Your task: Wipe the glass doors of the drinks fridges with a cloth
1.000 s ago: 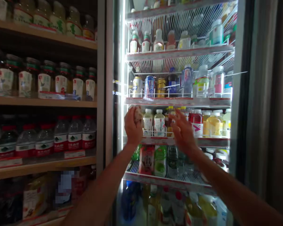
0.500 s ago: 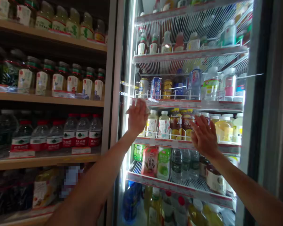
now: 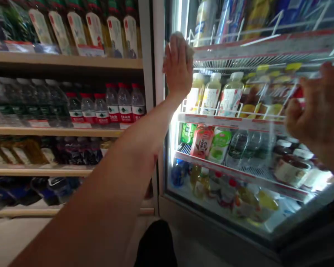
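At the left edge of the glass cooler (image 3: 206, 224), the cloth (image 3: 179, 33) is under my flat left hand (image 3: 179, 72) — fingers nearly together, arm (image 3: 108, 178) outstretched; open room runs across to my blurred right hand (image 3: 319, 107), fingers loosely apart.

Wooden shelves (image 3: 58, 60) span the frame's left side, ending at a grey upright post (image 3: 149, 40) — a white light strip (image 3: 178, 15) glows at upper centre. Pale floor (image 3: 11, 237) shows lower left.

Two hands (image 3: 179, 70) there were, and just one cloth (image 3: 189, 52)! Six red-capped bottles (image 3: 101, 110) showed on the shelving (image 3: 56, 131), and the fridge (image 3: 194, 222) had three pale white-capped bottles (image 3: 211, 92) side by side!
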`<control>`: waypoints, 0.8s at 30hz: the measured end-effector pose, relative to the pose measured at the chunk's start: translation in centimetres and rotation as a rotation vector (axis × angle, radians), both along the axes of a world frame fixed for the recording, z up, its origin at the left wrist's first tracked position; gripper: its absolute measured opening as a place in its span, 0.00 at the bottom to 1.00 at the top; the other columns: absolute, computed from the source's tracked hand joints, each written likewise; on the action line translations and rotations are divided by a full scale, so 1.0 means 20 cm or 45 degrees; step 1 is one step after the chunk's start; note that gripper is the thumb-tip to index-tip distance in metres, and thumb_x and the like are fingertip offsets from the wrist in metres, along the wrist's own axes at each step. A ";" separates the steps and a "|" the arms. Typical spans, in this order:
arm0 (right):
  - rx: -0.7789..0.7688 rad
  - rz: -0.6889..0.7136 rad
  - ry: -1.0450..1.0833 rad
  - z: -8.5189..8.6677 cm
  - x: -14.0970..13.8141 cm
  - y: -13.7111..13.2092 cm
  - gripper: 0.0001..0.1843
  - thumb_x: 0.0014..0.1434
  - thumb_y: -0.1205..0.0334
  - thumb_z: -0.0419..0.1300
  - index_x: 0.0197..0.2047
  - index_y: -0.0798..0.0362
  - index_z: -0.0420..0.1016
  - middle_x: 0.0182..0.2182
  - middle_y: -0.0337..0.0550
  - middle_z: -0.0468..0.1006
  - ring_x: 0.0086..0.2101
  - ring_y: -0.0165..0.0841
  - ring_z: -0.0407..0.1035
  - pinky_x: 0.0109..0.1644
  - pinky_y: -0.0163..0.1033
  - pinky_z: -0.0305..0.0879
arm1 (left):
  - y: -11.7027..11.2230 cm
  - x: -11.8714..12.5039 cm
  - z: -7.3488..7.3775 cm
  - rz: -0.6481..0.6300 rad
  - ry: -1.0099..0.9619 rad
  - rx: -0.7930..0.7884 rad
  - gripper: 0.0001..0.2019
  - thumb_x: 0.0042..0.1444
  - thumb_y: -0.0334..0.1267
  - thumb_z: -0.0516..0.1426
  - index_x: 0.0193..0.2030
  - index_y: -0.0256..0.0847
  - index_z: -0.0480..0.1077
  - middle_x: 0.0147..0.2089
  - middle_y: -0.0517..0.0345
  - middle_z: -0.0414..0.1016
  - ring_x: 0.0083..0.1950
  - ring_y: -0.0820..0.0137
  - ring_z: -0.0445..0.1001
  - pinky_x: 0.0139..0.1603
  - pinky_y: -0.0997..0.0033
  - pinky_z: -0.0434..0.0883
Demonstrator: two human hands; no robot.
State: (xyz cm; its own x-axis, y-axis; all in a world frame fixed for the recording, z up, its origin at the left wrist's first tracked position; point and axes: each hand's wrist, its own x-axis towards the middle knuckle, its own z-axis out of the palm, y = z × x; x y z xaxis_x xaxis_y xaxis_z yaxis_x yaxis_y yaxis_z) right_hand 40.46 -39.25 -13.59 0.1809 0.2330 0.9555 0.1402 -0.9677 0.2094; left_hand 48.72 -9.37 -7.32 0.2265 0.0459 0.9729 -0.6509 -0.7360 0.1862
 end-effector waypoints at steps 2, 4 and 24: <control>-0.035 -0.036 0.004 0.00 0.00 -0.01 0.33 0.62 0.47 0.33 0.64 0.53 0.55 0.66 0.44 0.47 0.65 0.40 0.36 0.61 0.57 0.36 | -0.04 -0.02 -0.04 0.076 -0.125 0.327 0.25 0.63 0.39 0.36 0.64 0.27 0.48 0.70 0.44 0.44 0.70 0.60 0.30 0.61 0.45 0.47; -0.077 -0.058 0.019 0.00 0.00 -0.02 0.34 0.62 0.48 0.31 0.64 0.55 0.54 0.66 0.44 0.45 0.65 0.41 0.36 0.61 0.56 0.40 | -0.10 -0.08 -0.07 0.101 -0.316 0.919 0.30 0.61 0.42 0.27 0.63 0.26 0.48 0.68 0.44 0.49 0.69 0.59 0.33 0.56 0.41 0.47; -0.077 -0.062 -0.260 -0.04 0.02 0.04 0.26 0.61 0.61 0.47 0.63 0.52 0.56 0.63 0.49 0.56 0.64 0.37 0.46 0.65 0.52 0.45 | -0.26 0.00 0.11 0.016 -0.313 0.155 0.27 0.61 0.37 0.40 0.66 0.27 0.47 0.71 0.41 0.38 0.71 0.61 0.27 0.68 0.48 0.34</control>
State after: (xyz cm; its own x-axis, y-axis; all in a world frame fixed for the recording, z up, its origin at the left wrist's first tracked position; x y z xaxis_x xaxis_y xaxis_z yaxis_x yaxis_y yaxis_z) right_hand 40.83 -38.36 -14.32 -0.0023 0.2866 0.9580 0.0424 -0.9572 0.2865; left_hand 48.69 -14.54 -5.20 -0.0171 -0.0733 0.9972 -0.6563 -0.7516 -0.0665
